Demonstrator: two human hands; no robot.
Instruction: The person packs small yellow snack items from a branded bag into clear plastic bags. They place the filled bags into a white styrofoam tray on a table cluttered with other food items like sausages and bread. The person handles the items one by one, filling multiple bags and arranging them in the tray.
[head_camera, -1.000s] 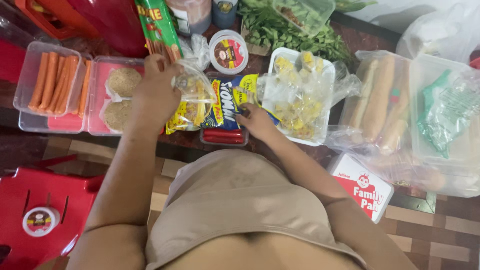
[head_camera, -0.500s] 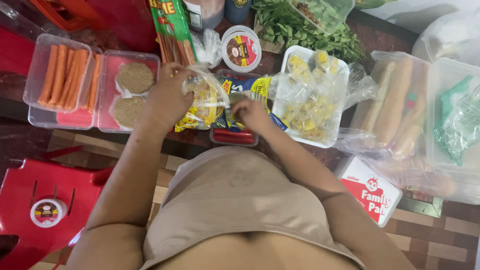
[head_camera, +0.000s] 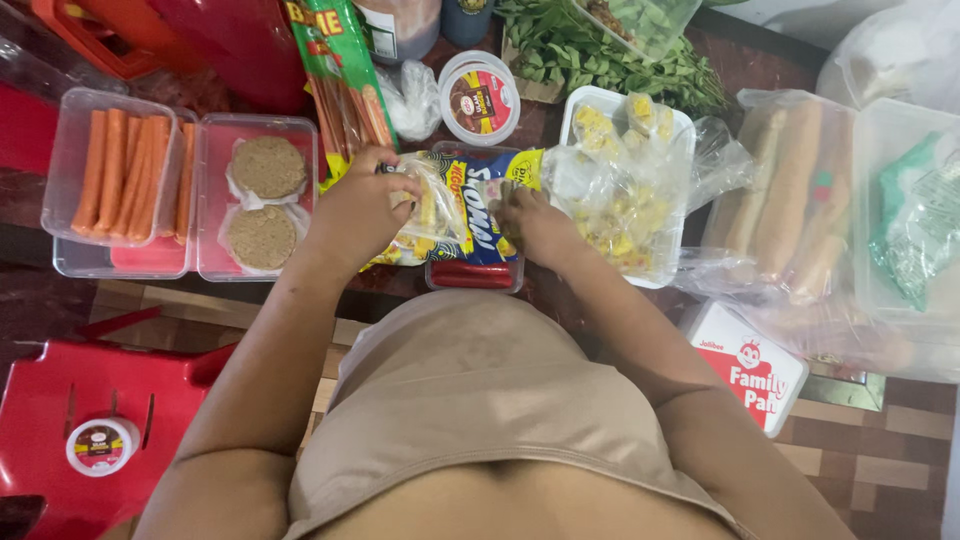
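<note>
- Seen from above, a person stands at a crowded dark bench (head_camera: 60, 290), both arms reaching forward to the middle of it.
- The left hand (head_camera: 355, 215) is closed around a clear plastic bag (head_camera: 435, 205) with yellow pieces inside, pinching its top so the bag stays upright and gathered.
- The right hand (head_camera: 535, 225) rests with curled fingers on the blue-and-yellow snack packet (head_camera: 490, 205) just beside that bag, seemingly pressing it down; whether it grips the packet cannot be told.
- Both bag and packet lie at the bench's near edge, over a small clear tub of red sausages (head_camera: 475, 275) (only its front shows).
- To the left, a clear tray of orange hotdogs (head_camera: 125, 170) touches a tray of two brown patties (head_camera: 262, 200), each patty on its own sheet, likely to keep them apart.
- To the right, a white tray of yellow cubes (head_camera: 625, 170) sits under loose plastic wrap, and bagged long bread rolls (head_camera: 790, 200) lie beyond it.
- Behind, a round lidded tub (head_camera: 480, 97) stands near leafy greens (head_camera: 600, 50).
- A red stool (head_camera: 100, 400) stands at lower left, on the floor.
</note>
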